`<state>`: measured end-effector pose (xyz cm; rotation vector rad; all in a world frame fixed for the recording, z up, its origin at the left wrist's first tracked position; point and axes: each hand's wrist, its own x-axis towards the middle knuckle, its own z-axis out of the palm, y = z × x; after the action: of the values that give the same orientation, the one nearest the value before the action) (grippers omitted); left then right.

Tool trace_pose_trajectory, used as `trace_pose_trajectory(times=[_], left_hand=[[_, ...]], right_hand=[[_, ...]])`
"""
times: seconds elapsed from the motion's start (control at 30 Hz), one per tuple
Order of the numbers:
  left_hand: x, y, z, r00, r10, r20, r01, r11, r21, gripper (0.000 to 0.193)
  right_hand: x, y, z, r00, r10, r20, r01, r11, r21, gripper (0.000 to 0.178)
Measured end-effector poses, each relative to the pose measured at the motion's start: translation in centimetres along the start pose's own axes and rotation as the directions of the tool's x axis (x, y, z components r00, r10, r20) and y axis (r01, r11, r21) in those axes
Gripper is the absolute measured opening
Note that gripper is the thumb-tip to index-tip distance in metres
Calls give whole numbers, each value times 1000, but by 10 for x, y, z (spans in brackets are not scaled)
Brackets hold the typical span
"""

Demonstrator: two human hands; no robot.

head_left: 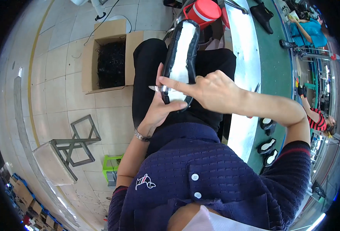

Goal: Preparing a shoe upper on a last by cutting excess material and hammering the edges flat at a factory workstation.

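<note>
A black shoe upper stretched on its last (192, 46) lies sole up over my lap, with a white insole board (184, 48) framed by the folded black edge. My left hand (160, 109) grips its near end, thumb across the bottom and fingers round the left side. Over that same end reaches my right hand (212, 90), its index finger stretched left along the shoe. A short shiny blade (155, 88) sticks out to the left beneath that finger; its handle is hidden in my right hand.
Left of my knees stands an open cardboard box (87, 65) of black scraps. A folding stool (56, 163) and a green plastic stool (109, 165) are lower left. A red lidded bucket (204, 11) stands ahead. Beside a metal bench (247, 57), black shoes (267, 146) sit on a green surface.
</note>
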<state>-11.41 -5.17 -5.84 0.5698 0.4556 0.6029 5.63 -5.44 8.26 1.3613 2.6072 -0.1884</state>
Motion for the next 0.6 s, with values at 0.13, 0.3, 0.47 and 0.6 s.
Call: trace_pose_trajectory(times=[0.13, 0.3, 0.47, 0.6], left_hand=[[3, -8, -2, 991, 122, -59, -121, 992, 32, 136], [-1, -8, -5, 982, -188, 31, 190, 978, -84, 91], [-6, -8, -7, 990, -135, 32, 131, 986, 106, 40], [-4, -1, -2, 979, -199, 44, 200, 980, -19, 39]], right_hand=[[-14, -25, -12, 960, -227, -166, 252, 956, 153, 74], [-18, -11, 8, 996, 13, 85, -21, 996, 83, 73], [-27, -28, 7, 970, -174, -170, 200, 968, 149, 74], [-21, -2, 14, 998, 6, 55, -13, 990, 137, 79]])
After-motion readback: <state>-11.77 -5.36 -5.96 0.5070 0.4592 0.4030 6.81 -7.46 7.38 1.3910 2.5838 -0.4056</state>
